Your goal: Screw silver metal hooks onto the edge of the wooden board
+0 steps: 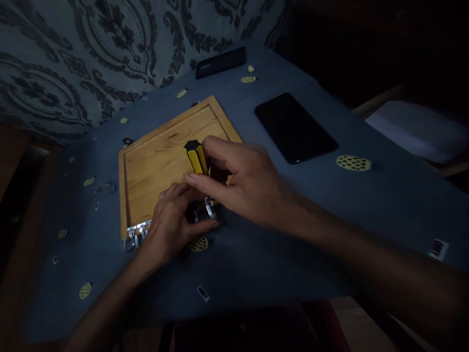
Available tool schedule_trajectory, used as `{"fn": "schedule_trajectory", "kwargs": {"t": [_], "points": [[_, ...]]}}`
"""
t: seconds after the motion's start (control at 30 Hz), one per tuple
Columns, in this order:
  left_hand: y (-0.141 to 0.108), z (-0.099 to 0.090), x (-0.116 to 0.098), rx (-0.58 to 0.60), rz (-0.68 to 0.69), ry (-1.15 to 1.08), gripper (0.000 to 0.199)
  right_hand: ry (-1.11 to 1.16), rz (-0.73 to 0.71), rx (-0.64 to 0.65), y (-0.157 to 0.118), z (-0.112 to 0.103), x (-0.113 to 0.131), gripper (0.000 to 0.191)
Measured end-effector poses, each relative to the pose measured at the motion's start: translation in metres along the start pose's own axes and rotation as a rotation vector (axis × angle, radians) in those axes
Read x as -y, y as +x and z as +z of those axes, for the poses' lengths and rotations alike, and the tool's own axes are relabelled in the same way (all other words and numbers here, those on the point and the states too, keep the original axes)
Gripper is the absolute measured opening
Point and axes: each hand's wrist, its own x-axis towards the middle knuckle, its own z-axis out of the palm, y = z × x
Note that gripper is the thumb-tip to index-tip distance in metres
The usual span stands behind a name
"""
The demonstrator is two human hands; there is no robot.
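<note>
A framed wooden board (164, 151) lies on the blue patterned cloth. Along its near edge runs a metal strip with hooks (137, 232), partly covered by my left hand (174, 217). That hand rests at the board's near edge, thumb and fingers around a metal hook (209, 208). My right hand (244, 178) is closed on a yellow and black screwdriver handle (196, 157), held nearly upright above the near edge. The screwdriver's tip is hidden behind the fingers.
A black phone (296, 128) lies right of the board. Farther back are a dark phone case (220, 62) and a small pale round object (250, 69). Small metal pieces (109, 186) lie left of the board. A patterned fabric (120, 44) rises behind the table.
</note>
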Motion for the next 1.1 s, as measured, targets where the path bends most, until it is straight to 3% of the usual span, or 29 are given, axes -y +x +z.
{"fn": "schedule_trajectory", "kwargs": {"t": [1.1], "points": [[-0.0030, 0.0034, -0.0015, -0.038, -0.006, 0.031, 0.042, -0.022, -0.027, 0.002, 0.0001, -0.0015, 0.0004, 0.024]]}}
